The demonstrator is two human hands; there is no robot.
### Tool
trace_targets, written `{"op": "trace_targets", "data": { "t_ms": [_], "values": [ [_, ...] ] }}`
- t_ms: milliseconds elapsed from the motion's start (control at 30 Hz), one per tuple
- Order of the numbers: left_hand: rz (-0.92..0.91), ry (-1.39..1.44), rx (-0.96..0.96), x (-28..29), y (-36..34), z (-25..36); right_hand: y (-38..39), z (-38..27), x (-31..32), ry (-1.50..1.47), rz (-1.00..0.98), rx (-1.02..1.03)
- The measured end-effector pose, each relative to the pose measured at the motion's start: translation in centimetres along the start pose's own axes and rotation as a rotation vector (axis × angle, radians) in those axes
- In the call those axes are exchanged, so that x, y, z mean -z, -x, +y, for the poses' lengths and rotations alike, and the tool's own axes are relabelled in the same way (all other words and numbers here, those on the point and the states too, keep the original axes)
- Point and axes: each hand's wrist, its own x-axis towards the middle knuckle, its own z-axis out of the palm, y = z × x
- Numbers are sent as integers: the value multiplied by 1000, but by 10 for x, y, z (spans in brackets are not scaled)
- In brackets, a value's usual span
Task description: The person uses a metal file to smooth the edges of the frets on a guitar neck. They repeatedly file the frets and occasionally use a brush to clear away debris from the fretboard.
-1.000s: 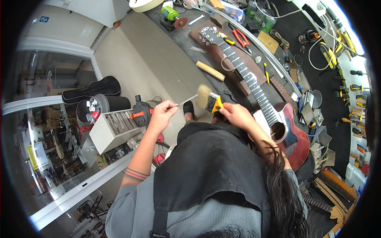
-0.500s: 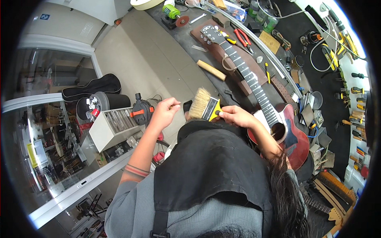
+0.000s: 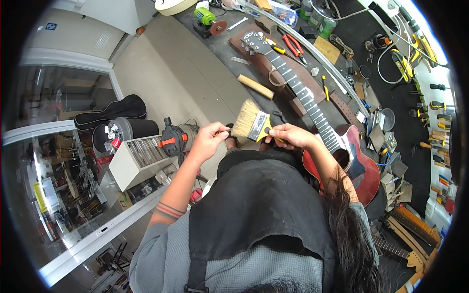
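Observation:
My right hand [image 3: 293, 136] grips the handle of a wide paintbrush [image 3: 259, 130] with pale bristles, a metal band and a yellow handle, held above my lap. Its bristles point up and left. Beside the bristle tips, my left hand [image 3: 211, 139] is closed in a pinch; whatever lies between its fingertips is too small to make out. A red-bodied acoustic guitar [image 3: 362, 168] rests on the bench to my right, its neck running away from me. White marks show along its fretboard [image 3: 305, 97].
A wooden rod [image 3: 255, 87] lies at the bench edge. Red-handled pliers [image 3: 293, 45], a yellow-handled tool [image 3: 325, 88] and a green rotary tool [image 3: 207, 18] lie farther along the bench. To my left stand a white drawer unit [image 3: 128, 168] and a black guitar case [image 3: 113, 112].
My left hand has moved right, up to the bristle tips, and its fingers are pinched there. The brush stays in my right hand, tilted slightly differently. The whole view has shifted a little.

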Motion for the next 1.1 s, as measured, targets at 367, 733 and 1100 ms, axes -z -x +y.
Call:
{"op": "trace_targets", "data": {
  "t_ms": [367, 733, 1100],
  "values": [
    [116, 305, 174, 4, -1, -17, 21, -26, 9, -20, -7, -13],
    [-37, 597, 190, -7, -1, -8, 8, -14, 22, 136, 71, -11],
    [134, -290, 42, -15, -21, 34, 15, -31, -48, 1115, 538, 51]
  ]
}}
